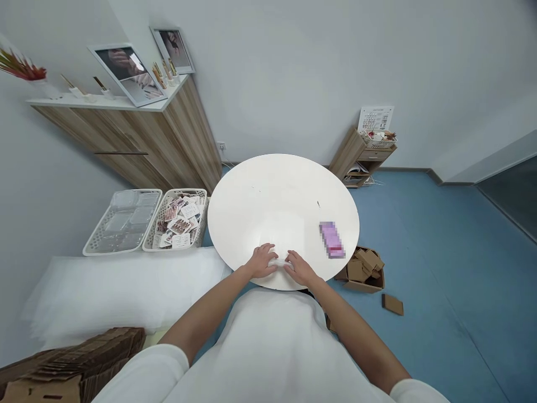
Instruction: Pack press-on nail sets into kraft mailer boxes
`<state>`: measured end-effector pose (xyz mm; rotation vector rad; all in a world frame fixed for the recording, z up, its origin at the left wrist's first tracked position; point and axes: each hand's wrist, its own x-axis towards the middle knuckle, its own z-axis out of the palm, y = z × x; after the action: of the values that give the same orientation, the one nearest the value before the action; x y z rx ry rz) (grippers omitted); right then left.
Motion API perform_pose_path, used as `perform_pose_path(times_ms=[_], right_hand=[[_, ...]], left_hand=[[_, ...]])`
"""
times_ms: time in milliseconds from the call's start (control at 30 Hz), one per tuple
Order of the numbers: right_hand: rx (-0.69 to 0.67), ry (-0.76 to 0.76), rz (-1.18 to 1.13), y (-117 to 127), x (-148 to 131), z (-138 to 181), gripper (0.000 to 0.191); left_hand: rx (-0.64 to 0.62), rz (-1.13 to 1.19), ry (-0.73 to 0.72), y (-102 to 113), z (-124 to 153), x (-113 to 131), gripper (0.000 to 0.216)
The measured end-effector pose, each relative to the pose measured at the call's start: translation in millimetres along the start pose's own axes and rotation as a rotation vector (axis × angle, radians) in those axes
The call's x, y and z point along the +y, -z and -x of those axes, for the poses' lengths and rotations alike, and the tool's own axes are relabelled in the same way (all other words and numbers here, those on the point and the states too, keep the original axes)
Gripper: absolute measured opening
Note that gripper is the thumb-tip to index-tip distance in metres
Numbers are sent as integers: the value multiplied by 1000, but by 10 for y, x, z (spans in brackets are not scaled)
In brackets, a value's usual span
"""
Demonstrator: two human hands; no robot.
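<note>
At the near edge of the round white table (251, 190), my left hand (262, 262) and my right hand (300, 267) face each other. Between them lies a narrow whitish, translucent roll (280, 262), its ends pinched by my thumbs and fingers. A faint pale sheet (282, 232) seems to spread flat on the table just beyond the roll; its borders hardly show against the white top. Whatever may be inside the roll is hidden. To the right of my right hand rests a blurred purple rectangular thing (331, 238).
Left of the table stand a basket of clear plastic boxes (130, 215) and a basket of printed cards (179, 221). A stack of white translucent sheets (126, 285) and folded brown cardboard (96, 358) lie nearer. On the right floor is a carton of small brown boxes (364, 268).
</note>
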<state>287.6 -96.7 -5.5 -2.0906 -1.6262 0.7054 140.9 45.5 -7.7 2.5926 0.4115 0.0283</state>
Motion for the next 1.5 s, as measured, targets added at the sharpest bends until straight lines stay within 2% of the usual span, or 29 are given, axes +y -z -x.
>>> perform_pose_path(times_ms=[100, 233, 400, 533, 700, 900, 1100, 1233, 1333, 1400, 1500], right_hand=[[34, -39, 29, 42, 11, -34, 24], [47, -104, 27, 51, 24, -34, 30], [98, -154, -67, 9, 68, 37, 38], [147, -256, -162, -34, 125, -18, 28], [193, -286, -238, -73, 196, -210, 23], [239, -372, -186, -111, 330, -306, 26], [244, -518, -74, -191, 421, -194, 32], [282, -546, 65, -203, 403, -82, 44], [328, -442, 193, -157, 333, -68, 53], [266, -283, 222, -114, 266, -120, 54], [76, -106, 215, -67, 172, -272, 56]], left_hand=[[43, 25, 12, 21, -1, -21, 38], [24, 95, 29, 7, -34, -6, 25], [4, 147, 100, -38, -50, -8, 23], [-26, 163, 217, -38, -57, -50, 25], [-78, 129, 363, -9, -121, -102, 25], [-39, 96, 515, -56, -167, -171, 30], [51, 0, 621, -158, -122, -200, 36], [154, -52, 624, -147, -87, -210, 41], [253, -85, 543, -116, -61, -184, 41], [252, -97, 387, -112, -55, -146, 41], [130, -89, 170, -143, -85, -84, 48]])
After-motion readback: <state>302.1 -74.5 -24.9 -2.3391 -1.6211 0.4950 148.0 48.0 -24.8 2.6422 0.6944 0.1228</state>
